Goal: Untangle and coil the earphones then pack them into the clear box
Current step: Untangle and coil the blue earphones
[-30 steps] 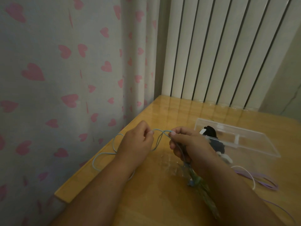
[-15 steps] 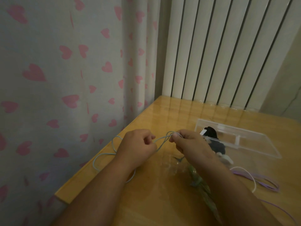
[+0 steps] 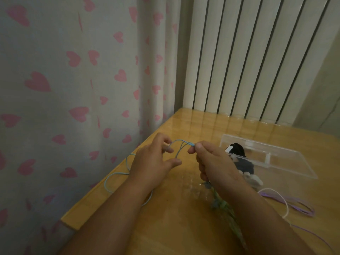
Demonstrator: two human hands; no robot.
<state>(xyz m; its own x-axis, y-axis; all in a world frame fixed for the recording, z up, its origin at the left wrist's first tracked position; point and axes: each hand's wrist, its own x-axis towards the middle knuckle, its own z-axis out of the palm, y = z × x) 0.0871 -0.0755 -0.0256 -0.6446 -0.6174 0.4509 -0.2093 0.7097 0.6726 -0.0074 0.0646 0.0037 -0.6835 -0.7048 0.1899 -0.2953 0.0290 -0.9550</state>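
Head view: the right hand (image 3: pixel 215 162) pinches the looped blue earphone cord (image 3: pixel 181 144) above the counter (image 3: pixel 202 126); the left hand (image 3: pixel 152 162) hooks it with curled fingers. The clear box (image 3: pixel 285 159) lies just right of them.

Curtain (image 3: pixel 73 85) pale grey, scattered pink hearts. Blinds (image 3: pixel 248 61) cream vertical slats, dark gaps between. Surface (image 3: pixel 174 227) glossy honey-yellow wood, faint grain. Blue cord (image 3: pixel 185 142) light, pastel. Box (image 3: pixel 287 162) clear, colourless. Black lump (image 3: pixel 238 149) with a white patch; grey lump (image 3: pixel 244 165) dark, bluish. Purple cord (image 3: pixel 294 205) pale lilac. White cord (image 3: pixel 272 189) plain.
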